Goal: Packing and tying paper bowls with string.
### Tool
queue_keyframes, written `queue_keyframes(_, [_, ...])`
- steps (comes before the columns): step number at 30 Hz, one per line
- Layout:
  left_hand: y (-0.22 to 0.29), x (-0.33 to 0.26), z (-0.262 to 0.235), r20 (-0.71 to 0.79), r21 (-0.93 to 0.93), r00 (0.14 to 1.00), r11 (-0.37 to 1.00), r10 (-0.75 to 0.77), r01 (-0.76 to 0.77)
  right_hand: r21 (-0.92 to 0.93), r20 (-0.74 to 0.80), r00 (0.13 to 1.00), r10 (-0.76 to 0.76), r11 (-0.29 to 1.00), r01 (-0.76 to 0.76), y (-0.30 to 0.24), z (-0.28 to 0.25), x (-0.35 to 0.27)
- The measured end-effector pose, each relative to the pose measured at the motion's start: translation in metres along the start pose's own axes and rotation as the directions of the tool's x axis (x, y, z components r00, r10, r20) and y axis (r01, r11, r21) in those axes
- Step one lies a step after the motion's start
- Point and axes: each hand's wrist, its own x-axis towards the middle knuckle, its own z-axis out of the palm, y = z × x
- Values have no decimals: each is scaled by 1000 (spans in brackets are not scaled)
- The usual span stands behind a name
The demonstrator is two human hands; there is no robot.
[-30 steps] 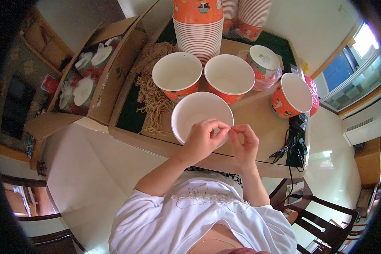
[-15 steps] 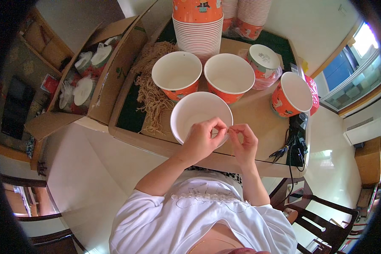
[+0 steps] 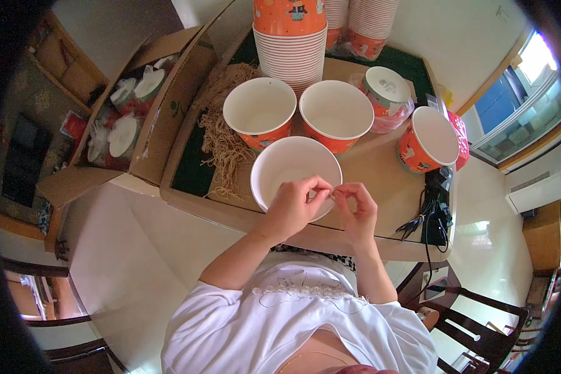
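A white-lined paper bucket (image 3: 280,163) stands at the table's near edge, its mouth facing me. At the right side of its rim my left hand (image 3: 296,202) pinches thumb and forefinger together over the opening. My right hand (image 3: 355,209) pinches just outside the same rim, its fingertips almost meeting the left's. Whatever lies between the fingertips is too small to make out. Two more orange-printed buckets, one on the left (image 3: 260,106) and one on the right (image 3: 338,111), stand right behind. A heap of tan string (image 3: 221,146) lies to their left.
A tall stack of nested buckets (image 3: 290,53) rises behind. Another bucket (image 3: 435,137) stands at the right, by an upside-down bagged one (image 3: 386,87) and black cables (image 3: 435,209). Left of the table (image 3: 318,237), an open cardboard box (image 3: 162,124) holds bagged buckets. A dark chair (image 3: 480,321) is at lower right.
Both hands stay at the bucket's rim, with only a very slight shift of the fingers. The buckets stand as before.
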Motion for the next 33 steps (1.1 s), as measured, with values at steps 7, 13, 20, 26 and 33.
queue_keyframes(7, [-2, 1, -3, -24, -66, 1000, 998, 2, -3, -55, 75, 997, -33, 998, 37, -12, 1, 5])
queue_keyframes(13, [-5, 3, -5, -6, -28, 1000, 999, -16, 16, -121, 84, 996, -42, 991, 52, -18, 1, 7])
queue_keyframes(20, [-3, 4, -9, 5, -93, 999, 995, -33, 33, -145, 77, 997, -24, 989, 35, -17, 2, 8])
queue_keyframes(26, [-5, 4, -8, -26, -105, 1000, 994, -10, 7, -130, 100, 995, -26, 991, 39, -17, 3, 8])
queue_keyframes(33, [-7, 4, -9, -42, -106, 998, 994, -36, 31, -137, 102, 995, -18, 990, 31, -17, 4, 8])
